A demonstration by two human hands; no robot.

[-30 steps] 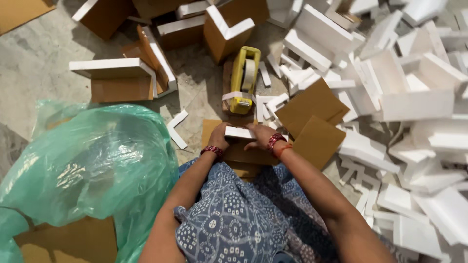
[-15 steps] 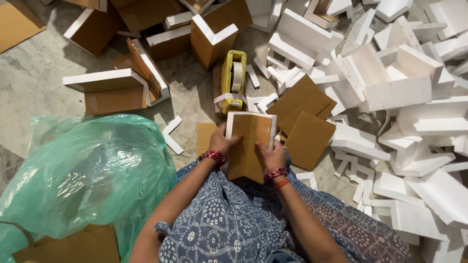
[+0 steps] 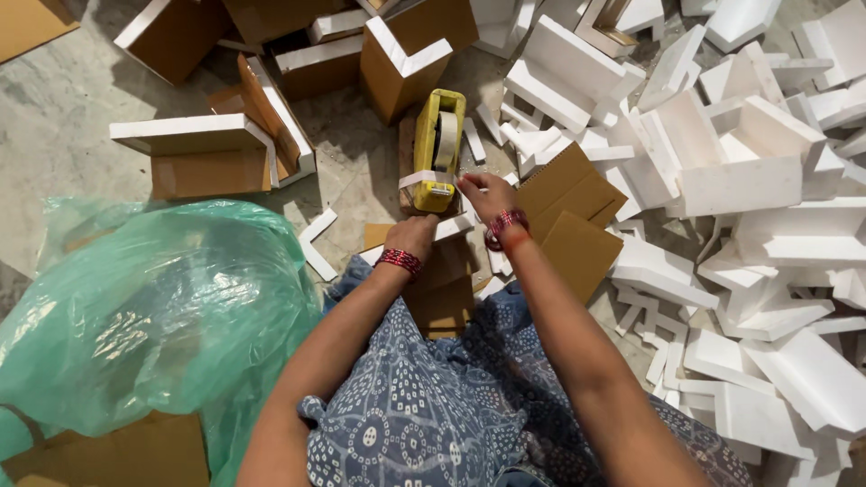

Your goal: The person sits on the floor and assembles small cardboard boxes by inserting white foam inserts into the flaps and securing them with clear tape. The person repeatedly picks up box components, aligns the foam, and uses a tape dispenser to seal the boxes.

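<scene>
1. My left hand [image 3: 413,236] lay clenched over the top edge of a flat brown cardboard piece edged with white foam [image 3: 439,289], which rested on my lap above the blue patterned cloth [image 3: 424,406].
2. My right hand [image 3: 483,191] reached to the front of the yellow tape dispenser [image 3: 437,149], fingertips pinching the loose end of the pale tape at its cutter.
3. The dispenser stood on the grey stone floor [image 3: 54,99], just beyond the cardboard piece, its roll upright.
4. A red beaded bangle sat on each wrist.
5. To my left, a bulging green plastic bag [image 3: 153,316] lay against my knee.
6. To my right, a heap of white foam blocks and corner pieces [image 3: 749,180] covered the floor.
7. Ahead, foam-edged brown cardboard boxes [image 3: 203,158] lay scattered, some tipped.
</scene>
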